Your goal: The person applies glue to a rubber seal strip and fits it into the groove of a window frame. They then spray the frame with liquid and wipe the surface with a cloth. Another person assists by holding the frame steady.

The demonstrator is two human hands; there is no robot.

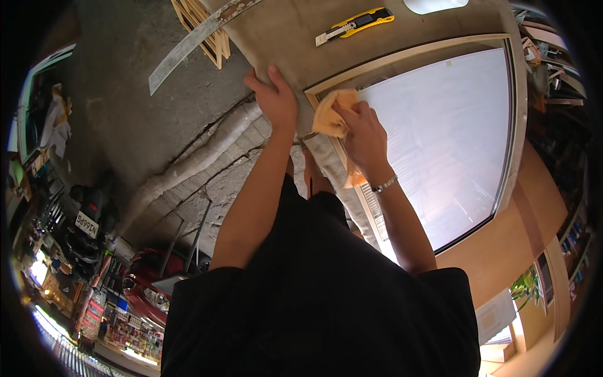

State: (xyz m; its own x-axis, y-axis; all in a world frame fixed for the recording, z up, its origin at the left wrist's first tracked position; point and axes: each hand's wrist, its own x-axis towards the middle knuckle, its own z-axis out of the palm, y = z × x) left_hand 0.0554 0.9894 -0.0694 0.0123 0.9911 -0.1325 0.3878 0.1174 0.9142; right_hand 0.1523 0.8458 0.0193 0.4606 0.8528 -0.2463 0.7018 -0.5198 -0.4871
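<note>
My right hand is closed on an orange cloth, bunched at the near left corner of a light wooden frame. More orange cloth shows below that wrist. Inside the frame lies a white panel with a shiny, reflecting surface and a dark border. My left hand rests at the left edge of the table, with finger and thumb apart and nothing seen in it; its other fingers are partly hidden. Beyond both hands, a yellow and black utility knife lies on the table with its blade end to the left.
A long metal strip juts past the table's left edge, above several thin wooden sticks. A white oval object lies at the far edge. A motorbike and a red vehicle stand at the left. Crowded shelves line the right.
</note>
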